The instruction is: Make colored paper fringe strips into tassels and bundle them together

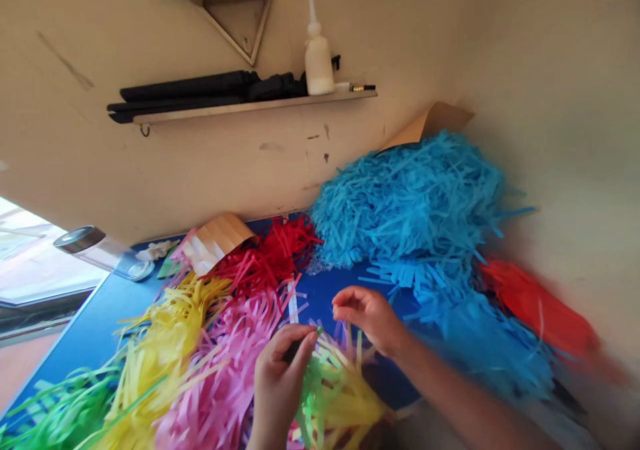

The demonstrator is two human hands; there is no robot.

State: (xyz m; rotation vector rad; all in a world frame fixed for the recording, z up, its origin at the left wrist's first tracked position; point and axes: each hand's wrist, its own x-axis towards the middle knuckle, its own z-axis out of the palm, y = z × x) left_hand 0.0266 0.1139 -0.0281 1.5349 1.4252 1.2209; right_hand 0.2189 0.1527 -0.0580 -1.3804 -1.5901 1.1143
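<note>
My left hand (283,373) is closed in a pinch, with a bit of green tissue paper showing at its fingertips. Just right of and below it hangs a yellow and green paper fringe (345,390) with some pale and pink strips; it seems to join the pinched end. My right hand (367,317) is raised over the blue table (330,283), thumb and forefinger pressed together. Anything between those fingers is too fine to make out. Pink fringe (220,370) lies left of my left hand, and blue fringe (410,197) is heaped beyond my right hand.
Yellow (165,330), green (75,403) and red fringe (270,257) cover the left and back. A glass jar (107,253) lies tilted at the left edge. A wall shelf (250,107) holds a white nozzle bottle (319,63). Red material (540,307) lies right.
</note>
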